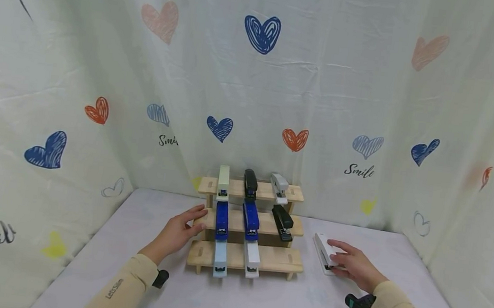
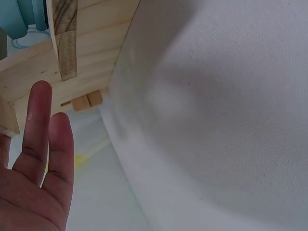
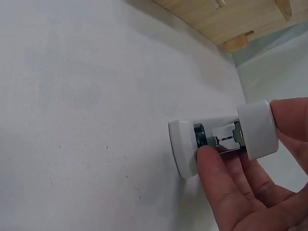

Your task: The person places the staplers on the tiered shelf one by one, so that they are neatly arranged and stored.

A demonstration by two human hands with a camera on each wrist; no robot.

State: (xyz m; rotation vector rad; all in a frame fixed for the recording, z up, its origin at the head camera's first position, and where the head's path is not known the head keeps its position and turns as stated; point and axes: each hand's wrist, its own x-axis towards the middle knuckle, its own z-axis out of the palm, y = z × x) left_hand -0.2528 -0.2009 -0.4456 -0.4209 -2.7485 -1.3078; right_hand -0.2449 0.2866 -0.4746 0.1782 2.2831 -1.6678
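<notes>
A white stapler (image 1: 325, 255) lies on the table to the right of a three-tier wooden rack (image 1: 271, 258). My right hand (image 1: 355, 268) grips that stapler from its right side. The right wrist view shows the fingers around the stapler (image 3: 257, 129), its front end facing the camera and its base on the table. At the rack's left end, my left hand (image 1: 178, 232) rests by the middle shelf with its fingers extended. Two straight fingers (image 2: 38, 120) show in the left wrist view, close to the wooden shelf; the rest of that hand is partly out of frame.
The top shelf bears a pale green stapler (image 1: 223, 182), a black one (image 1: 250, 182) and a grey one (image 1: 279, 185). Two blue staplers (image 1: 222, 218) and a black stapler (image 1: 282, 220) stand mid-tier. Below are a light blue stapler (image 1: 220, 257) and a white-topped stapler (image 1: 251, 257). A curtain (image 1: 325, 107) hangs behind.
</notes>
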